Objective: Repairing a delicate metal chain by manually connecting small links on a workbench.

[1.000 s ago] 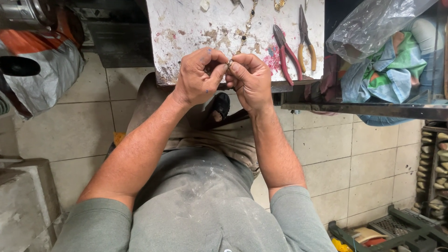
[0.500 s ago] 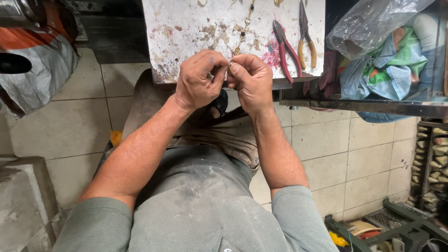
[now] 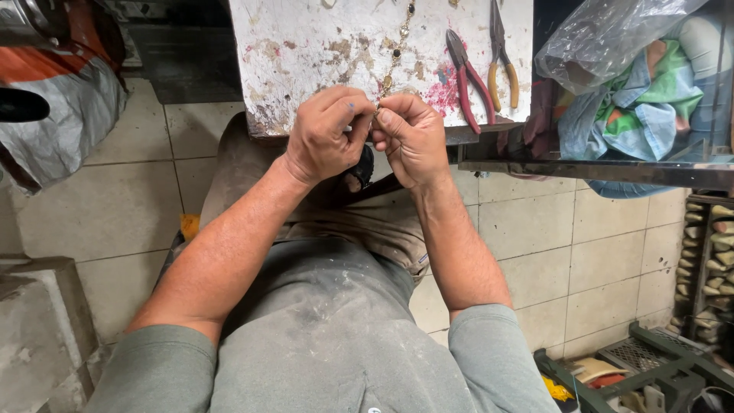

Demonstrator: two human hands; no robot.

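My left hand [image 3: 327, 136] and my right hand [image 3: 413, 138] meet at the near edge of a stained white work board [image 3: 306, 46]. Their fingertips pinch the near end of a thin gold chain with dark beads [image 3: 399, 38], which trails away across the board. The part of the chain between my fingers is hidden. Red-handled pliers [image 3: 468, 76] and yellow-handled pliers [image 3: 501, 61] lie on the board to the right of my hands.
A clear plastic bag [image 3: 604, 34] and bunched colourful cloth [image 3: 642, 99] sit on a metal-edged shelf [image 3: 612, 172] at right. A grey-wrapped bundle [image 3: 53, 122] lies at left. Tiled floor [image 3: 115, 206] runs below, with a green crate [image 3: 634, 367] at bottom right.
Both hands stayed together on the chain, with small shifts of the fingers. The view drifted slightly, so the board and hands sit a little lower in frame.
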